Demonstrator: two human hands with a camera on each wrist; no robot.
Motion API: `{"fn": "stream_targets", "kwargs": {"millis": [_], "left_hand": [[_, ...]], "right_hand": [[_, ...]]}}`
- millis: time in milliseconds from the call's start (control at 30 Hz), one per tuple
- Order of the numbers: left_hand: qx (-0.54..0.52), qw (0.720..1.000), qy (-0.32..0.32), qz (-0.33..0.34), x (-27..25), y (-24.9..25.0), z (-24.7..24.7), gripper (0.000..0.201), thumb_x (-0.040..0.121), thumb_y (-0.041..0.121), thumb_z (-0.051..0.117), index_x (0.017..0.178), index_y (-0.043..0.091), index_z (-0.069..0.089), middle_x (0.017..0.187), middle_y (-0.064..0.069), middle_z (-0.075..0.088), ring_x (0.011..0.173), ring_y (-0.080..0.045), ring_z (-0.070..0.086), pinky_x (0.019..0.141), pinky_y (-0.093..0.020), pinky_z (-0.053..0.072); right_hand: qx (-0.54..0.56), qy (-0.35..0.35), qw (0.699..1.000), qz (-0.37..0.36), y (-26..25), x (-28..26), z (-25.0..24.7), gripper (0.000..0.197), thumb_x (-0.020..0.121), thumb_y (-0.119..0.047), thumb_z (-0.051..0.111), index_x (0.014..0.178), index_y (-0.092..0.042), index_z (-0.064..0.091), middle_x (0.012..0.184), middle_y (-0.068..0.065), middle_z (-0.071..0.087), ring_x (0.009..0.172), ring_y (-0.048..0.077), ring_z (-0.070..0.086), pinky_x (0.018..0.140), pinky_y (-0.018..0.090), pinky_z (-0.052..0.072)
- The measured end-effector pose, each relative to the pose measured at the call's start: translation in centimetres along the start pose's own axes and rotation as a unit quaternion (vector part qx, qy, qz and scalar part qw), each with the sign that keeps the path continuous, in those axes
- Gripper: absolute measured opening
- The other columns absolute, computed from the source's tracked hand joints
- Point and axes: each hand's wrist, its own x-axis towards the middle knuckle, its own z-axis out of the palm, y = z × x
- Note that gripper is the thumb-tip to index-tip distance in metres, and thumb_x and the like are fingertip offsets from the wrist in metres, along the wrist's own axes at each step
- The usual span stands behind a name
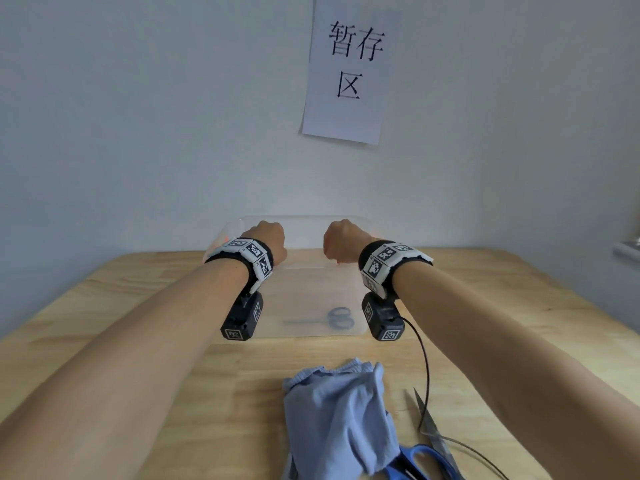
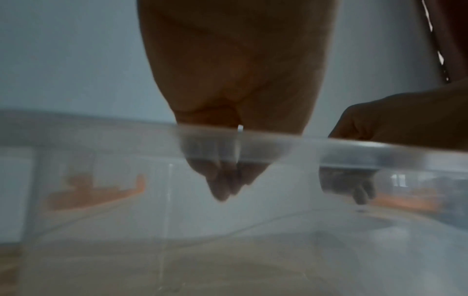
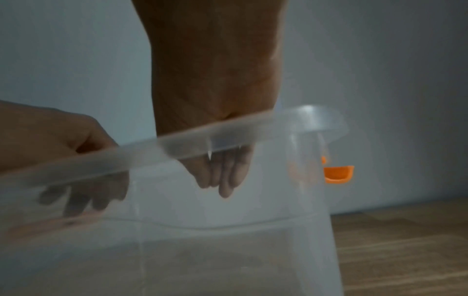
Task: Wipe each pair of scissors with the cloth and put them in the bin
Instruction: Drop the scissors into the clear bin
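Both arms reached forward, wrists bent so the fingers hung down inside the clear bin (image 1: 242, 223). The left hand (image 1: 265, 242) and right hand (image 1: 343, 245) each hung over the near rim, fingers straight and close together, gripping nothing. One dark pair of scissors (image 1: 330, 318) lay in the bin below the hands. Nearer the person lay one blue cloth (image 1: 337, 417), with one blue-handled pair (image 1: 424, 459) and one slim metal pair (image 1: 431, 426) just right of it.
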Motion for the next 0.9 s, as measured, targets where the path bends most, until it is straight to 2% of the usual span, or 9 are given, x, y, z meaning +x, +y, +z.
{"fn": "stream_targets", "kwargs": {"millis": [133, 300, 433, 600, 733, 900], "left_hand": [[-0.031, 0.998, 0.05, 0.02, -2.9, 0.6, -2.0, 0.026, 0.089, 0.004, 0.05, 0.105, 0.006, 0.071, 0.106, -0.014, 0.067, 0.09, -0.033, 0.065, 0.075, -0.034, 0.053], [-0.053, 0.994, 0.08, 0.045, -7.0, 1.5, -3.3, 0.025, 0.089, 0.003, 0.049, 0.1, 0.01, 0.071, 0.105, -0.014, 0.068, 0.081, -0.03, 0.058, 0.071, -0.032, 0.047], [-0.062, 0.993, 0.085, 0.056, -10.0, 2.5, -3.6, 0.024, 0.09, 0.003, 0.051, 0.099, 0.011, 0.072, 0.107, -0.012, 0.068, 0.08, -0.028, 0.056, 0.069, -0.031, 0.044], [-0.07, 0.992, 0.09, 0.061, -13.0, 3.7, -4.0, 0.024, 0.09, 0.004, 0.052, 0.101, 0.011, 0.072, 0.108, -0.012, 0.068, 0.082, -0.028, 0.057, 0.071, -0.032, 0.044], [-0.078, 0.991, 0.081, 0.07, -15.1, 5.0, -3.7, 0.023, 0.091, 0.005, 0.052, 0.1, 0.013, 0.073, 0.11, -0.012, 0.068, 0.092, -0.032, 0.064, 0.071, -0.032, 0.046], [-0.09, 0.991, 0.068, 0.078, -17.3, 6.1, -2.7, 0.022, 0.091, 0.007, 0.054, 0.1, 0.013, 0.073, 0.111, -0.011, 0.069, 0.097, -0.033, 0.065, 0.076, -0.034, 0.049]], "right_hand": [[0.022, 0.039, 0.999, -0.029, -0.7, -2.9, -0.8, 0.028, 0.089, -0.001, 0.042, 0.098, 0.003, 0.068, 0.104, 0.02, 0.068, 0.091, 0.034, 0.069, 0.082, 0.042, 0.059], [0.027, 0.063, 0.997, -0.043, -1.2, -6.9, -1.7, 0.028, 0.089, -0.002, 0.045, 0.097, -0.002, 0.072, 0.106, 0.015, 0.069, 0.094, 0.031, 0.067, 0.086, 0.041, 0.058], [0.045, 0.133, 0.989, -0.052, -0.8, -9.7, -2.6, 0.031, 0.087, -0.002, 0.048, 0.1, -0.01, 0.074, 0.11, 0.012, 0.069, 0.099, 0.031, 0.066, 0.09, 0.041, 0.055], [0.063, 0.136, 0.987, -0.05, -0.3, -13.3, -3.1, 0.032, 0.086, -0.001, 0.047, 0.099, -0.01, 0.075, 0.109, 0.015, 0.07, 0.099, 0.033, 0.065, 0.089, 0.042, 0.056], [0.071, 0.136, 0.987, -0.039, 0.4, -16.0, -2.4, 0.03, 0.087, 0.0, 0.049, 0.098, -0.01, 0.075, 0.108, 0.014, 0.071, 0.099, 0.032, 0.066, 0.092, 0.043, 0.054], [0.06, 0.124, 0.99, -0.032, 0.7, -18.6, -1.2, 0.033, 0.087, 0.001, 0.047, 0.101, -0.009, 0.075, 0.109, 0.015, 0.071, 0.102, 0.033, 0.065, 0.106, 0.045, 0.044]]}}
